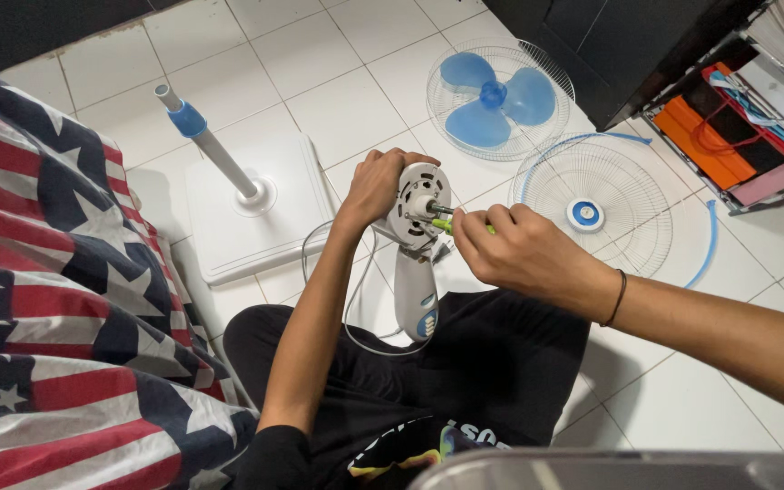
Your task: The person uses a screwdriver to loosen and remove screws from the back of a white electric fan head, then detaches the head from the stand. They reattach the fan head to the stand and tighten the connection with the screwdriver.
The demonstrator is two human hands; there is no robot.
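at the centre of the frame the left hand is wrapped around the back of a white plastic fan motor housing with a round face and a short metal shaft, fingers closed on its upper edge. the housing's white neck with a blue control knob hangs down toward the person's lap, above black trousers, and a thin white cord loops off its left side. the right hand, a dark band on its wrist, has its fingers pinched together on a small green-handled tool whose tip meets the face of the housing just beside the shaft. the floor is large white glossy tiles with grey grout. in the upper left of the frame a square white fan base lies flat on the tiles with its white pole and blue collar slanting up. at upper centre a translucent blue three-blade propeller rests in a white wire grille, and just right of the hands lies a second white wire grille with a blue centre cap, a blue rim ring beside it. a star-and-stripe patterned cloth fills the left edge, and a dark cabinet and a tray of orange and red items occupy the upper right.
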